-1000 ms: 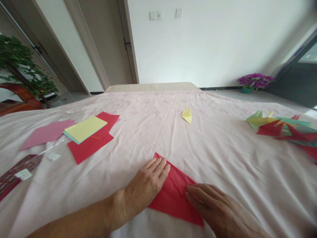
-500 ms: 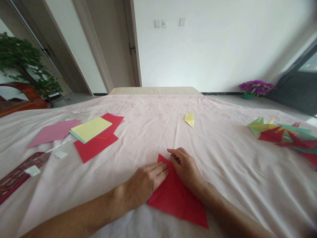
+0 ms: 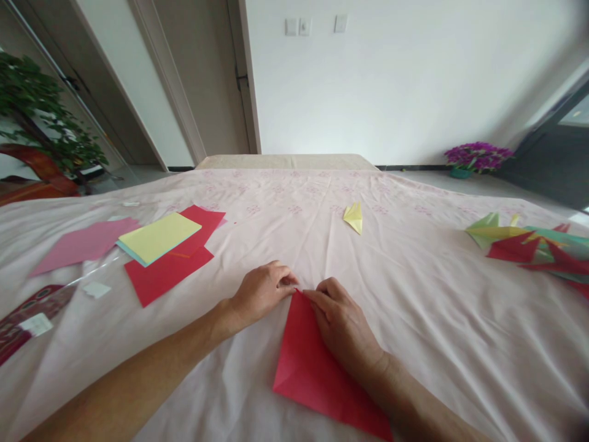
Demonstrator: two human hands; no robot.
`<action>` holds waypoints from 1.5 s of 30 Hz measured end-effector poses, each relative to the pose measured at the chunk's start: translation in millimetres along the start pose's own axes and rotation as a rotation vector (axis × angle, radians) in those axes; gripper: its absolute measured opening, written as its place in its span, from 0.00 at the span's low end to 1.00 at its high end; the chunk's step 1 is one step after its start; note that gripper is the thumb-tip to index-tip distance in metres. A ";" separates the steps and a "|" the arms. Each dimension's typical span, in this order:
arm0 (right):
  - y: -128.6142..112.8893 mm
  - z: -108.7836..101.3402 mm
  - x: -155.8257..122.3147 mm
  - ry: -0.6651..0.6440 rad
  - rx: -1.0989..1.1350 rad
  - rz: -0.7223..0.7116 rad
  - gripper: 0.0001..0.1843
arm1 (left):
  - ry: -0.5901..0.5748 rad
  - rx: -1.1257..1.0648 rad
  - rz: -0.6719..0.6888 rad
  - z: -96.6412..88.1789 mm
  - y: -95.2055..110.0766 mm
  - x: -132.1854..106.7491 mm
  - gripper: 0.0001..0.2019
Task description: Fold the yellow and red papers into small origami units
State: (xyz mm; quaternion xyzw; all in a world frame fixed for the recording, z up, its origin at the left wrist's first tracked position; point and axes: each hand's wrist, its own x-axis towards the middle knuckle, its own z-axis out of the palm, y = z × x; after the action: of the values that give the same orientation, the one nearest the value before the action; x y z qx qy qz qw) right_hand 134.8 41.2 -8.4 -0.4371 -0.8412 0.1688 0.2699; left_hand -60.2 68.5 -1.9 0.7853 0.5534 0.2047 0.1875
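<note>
A red paper folded into a triangle (image 3: 308, 362) lies on the pink cloth (image 3: 414, 294) in front of me. My left hand (image 3: 260, 291) has its fingers curled and pinches the far tip of the triangle. My right hand (image 3: 343, 322) rests on the paper's right edge, its fingertips pressed together at the same tip. Both hands meet at that far corner.
At the left lie red sheets (image 3: 168, 270), a yellow stack (image 3: 159, 236) and a pink sheet (image 3: 83, 242). A small yellow folded piece (image 3: 354, 217) sits further out. Several folded coloured papers (image 3: 529, 245) pile at the right. A dark red packet (image 3: 27, 313) lies at the left edge.
My left hand slid from lying flat on the paper up to its far tip and curled. My right hand moved from the near right edge to that tip.
</note>
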 end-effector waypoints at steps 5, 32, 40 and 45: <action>-1.2 -0.7 -0.3 -0.053 -0.049 0.004 0.15 | -0.031 -0.015 -0.012 -1.9 -0.1 1.9 0.06; 0.2 2.8 3.2 -0.099 -0.070 -0.002 0.20 | -0.056 0.152 0.071 -6.0 7.7 -0.5 0.05; -3.9 1.5 2.3 -0.148 -0.224 -0.046 0.16 | -0.012 0.403 0.215 -8.3 14.2 -8.5 0.05; -10.5 0.3 4.5 -0.191 -0.362 -0.078 0.10 | -0.046 0.618 0.431 -8.4 17.3 -23.8 0.04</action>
State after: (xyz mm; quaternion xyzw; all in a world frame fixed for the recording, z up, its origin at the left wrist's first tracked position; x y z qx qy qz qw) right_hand 125.8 39.1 -1.8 -0.4275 -0.8959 0.0450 0.1124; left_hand -58.1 41.0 11.5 0.9077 0.4066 0.0451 -0.0930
